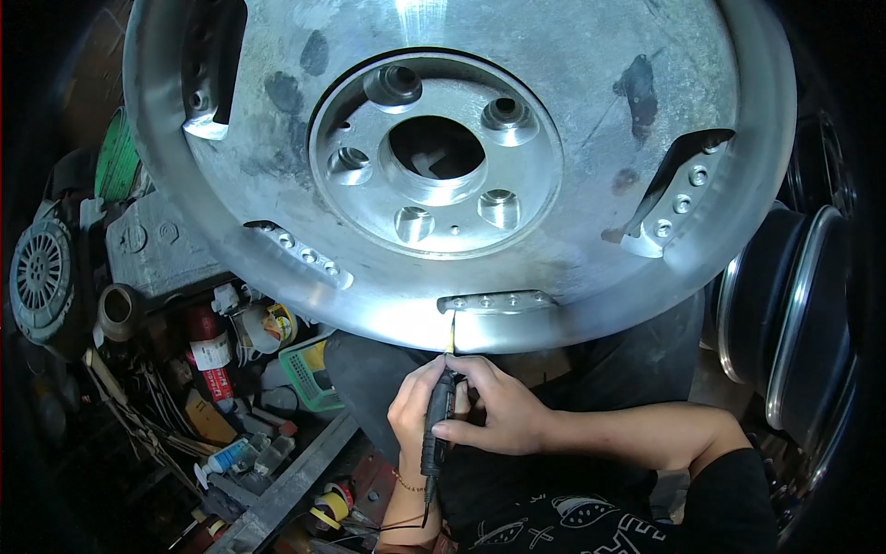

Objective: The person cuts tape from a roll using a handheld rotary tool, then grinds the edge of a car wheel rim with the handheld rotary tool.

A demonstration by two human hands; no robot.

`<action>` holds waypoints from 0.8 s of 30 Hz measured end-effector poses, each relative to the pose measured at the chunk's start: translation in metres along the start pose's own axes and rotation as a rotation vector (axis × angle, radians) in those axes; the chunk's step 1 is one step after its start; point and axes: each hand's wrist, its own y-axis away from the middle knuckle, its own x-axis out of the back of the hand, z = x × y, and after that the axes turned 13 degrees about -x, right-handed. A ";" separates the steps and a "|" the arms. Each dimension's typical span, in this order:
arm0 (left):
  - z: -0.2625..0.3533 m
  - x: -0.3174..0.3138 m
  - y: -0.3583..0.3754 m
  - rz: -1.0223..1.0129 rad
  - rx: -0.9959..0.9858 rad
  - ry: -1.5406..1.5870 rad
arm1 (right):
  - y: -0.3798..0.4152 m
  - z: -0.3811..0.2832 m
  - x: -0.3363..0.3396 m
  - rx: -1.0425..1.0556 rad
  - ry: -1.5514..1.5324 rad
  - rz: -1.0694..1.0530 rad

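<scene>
Gripping a rotary tool (437, 420), both hands (461, 411) work the wheel (591, 111) rim edge.

- My left hand (417, 406) comes up from below, fingers curled shut around a slim black tool, a thin bracelet at the wrist.
- My right hand (503, 411) reaches in from the right, fingers folded over the left ones and the same tool.
- My right forearm lies bare and nearly level, the sleeve ending near the elbow.
</scene>
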 end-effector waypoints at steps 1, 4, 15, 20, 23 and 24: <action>0.002 0.000 -0.001 0.013 0.018 -0.008 | 0.000 -0.002 0.001 0.000 0.000 0.000; 0.000 -0.002 -0.002 0.042 0.025 -0.038 | -0.001 -0.010 0.005 -0.003 -0.016 -0.003; 0.001 0.000 0.000 0.037 0.052 0.018 | -0.001 -0.006 0.002 -0.040 -0.027 -0.017; 0.000 0.001 0.004 0.056 0.029 -0.014 | -0.005 -0.006 0.003 0.007 -0.024 -0.039; 0.001 0.001 0.004 0.058 0.029 -0.014 | -0.005 -0.003 0.000 0.033 -0.029 -0.028; 0.000 0.001 0.004 0.060 0.028 -0.014 | -0.005 -0.002 -0.001 0.034 -0.032 -0.022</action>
